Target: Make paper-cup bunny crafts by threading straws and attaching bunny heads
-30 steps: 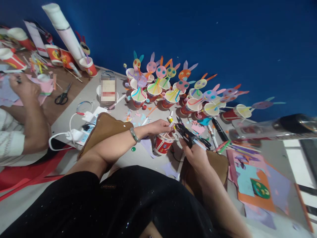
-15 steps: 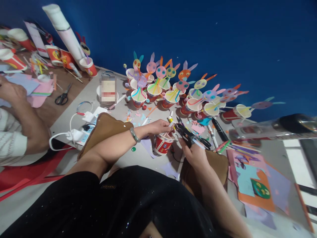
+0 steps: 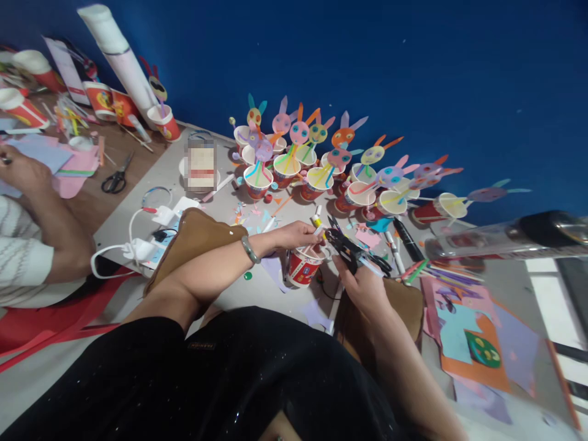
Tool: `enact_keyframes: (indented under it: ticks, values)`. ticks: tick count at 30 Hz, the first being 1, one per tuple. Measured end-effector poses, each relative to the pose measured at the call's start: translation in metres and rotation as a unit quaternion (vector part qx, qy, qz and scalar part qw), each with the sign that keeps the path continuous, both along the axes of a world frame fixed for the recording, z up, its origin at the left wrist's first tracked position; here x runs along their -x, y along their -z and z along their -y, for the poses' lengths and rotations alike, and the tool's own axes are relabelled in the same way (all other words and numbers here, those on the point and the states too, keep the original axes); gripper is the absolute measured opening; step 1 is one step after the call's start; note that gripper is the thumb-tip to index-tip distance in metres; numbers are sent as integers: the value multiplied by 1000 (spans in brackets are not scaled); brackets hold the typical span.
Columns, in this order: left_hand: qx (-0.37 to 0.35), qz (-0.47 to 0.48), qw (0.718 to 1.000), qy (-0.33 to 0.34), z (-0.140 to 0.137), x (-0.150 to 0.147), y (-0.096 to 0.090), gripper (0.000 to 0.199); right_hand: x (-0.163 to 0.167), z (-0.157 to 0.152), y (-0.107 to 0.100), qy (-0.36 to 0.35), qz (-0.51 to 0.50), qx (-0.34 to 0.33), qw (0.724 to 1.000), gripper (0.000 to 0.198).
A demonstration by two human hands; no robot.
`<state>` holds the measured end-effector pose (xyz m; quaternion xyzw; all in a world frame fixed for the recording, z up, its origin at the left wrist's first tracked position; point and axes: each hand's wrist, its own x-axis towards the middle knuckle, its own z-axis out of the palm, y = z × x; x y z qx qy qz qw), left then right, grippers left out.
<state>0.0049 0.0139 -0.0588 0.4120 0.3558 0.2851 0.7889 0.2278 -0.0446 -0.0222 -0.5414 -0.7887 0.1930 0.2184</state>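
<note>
My left hand (image 3: 301, 234), a bracelet on its wrist, is closed in a pinch just above the rim of a red-and-white paper cup (image 3: 304, 271). A small pale piece (image 3: 318, 231) shows at its fingertips; its kind is unclear. In my right hand (image 3: 365, 285) is a black glue gun (image 3: 348, 250), with a pale stick (image 3: 369, 266) at its rear end. The gun's front end points left, close to the left fingertips and the cup. Whether the left hand touches the cup I cannot tell.
Paper cups (image 3: 258, 182) with rabbit-faced paper figures stand along the blue wall. Left are a power strip (image 3: 158, 245), scissors (image 3: 114, 180) and another person's arm (image 3: 59, 226). A clear bottle (image 3: 487, 241) and coloured paper (image 3: 517, 343) lie right. A brown cushion (image 3: 202, 236) borders my left arm.
Both of my hands, the glue gun and the cup stay almost in place. At the left, the other person's hand has shifted slightly.
</note>
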Motion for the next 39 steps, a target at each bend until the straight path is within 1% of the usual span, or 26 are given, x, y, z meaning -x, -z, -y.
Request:
enact_keyframes:
  ticks: [3,10,13,16,18,21,24,26,31,32,34,36,39]
  values:
    - [-4,-7,1000,1,0,1,0,33,0,0,0,1,-4,0,1000,44]
    - [-1,-24,1000,0,2,0,-7,17,-3,3,1,16,-26,2,1000,42]
    - [3,-44,999,-9,1,-1,-7,14,-12,2,0,71,-10,-11,997,42]
    - [10,-45,999,-10,1,-2,-5,18,-25,-3,1,155,63,-28,986,41]
    - [5,-37,999,-10,1,-2,-3,24,-34,-8,4,180,124,-21,975,46]
    - [8,-38,999,-16,1,-2,-4,27,-44,-15,10,169,187,-2,968,53]
    - [17,-38,999,-20,1,-1,-7,19,-49,-20,15,161,231,16,959,54]
    - [20,-28,999,-23,0,1,-11,16,-50,-21,18,168,247,25,954,53]
    - [29,8,999,-34,-7,14,-23,17,-50,-22,23,175,265,32,948,52]
    - [24,16,998,-49,-9,17,-26,16,-50,-22,23,172,270,29,947,51]
    - [18,14,996,-81,-15,26,-33,15,-49,-19,21,161,288,8,944,50]
    - [12,16,994,-103,-22,34,-39,17,-46,-14,17,147,300,-32,942,47]
    - [3,38,989,-146,-30,43,-47,16,-38,-6,10,110,269,-87,953,43]
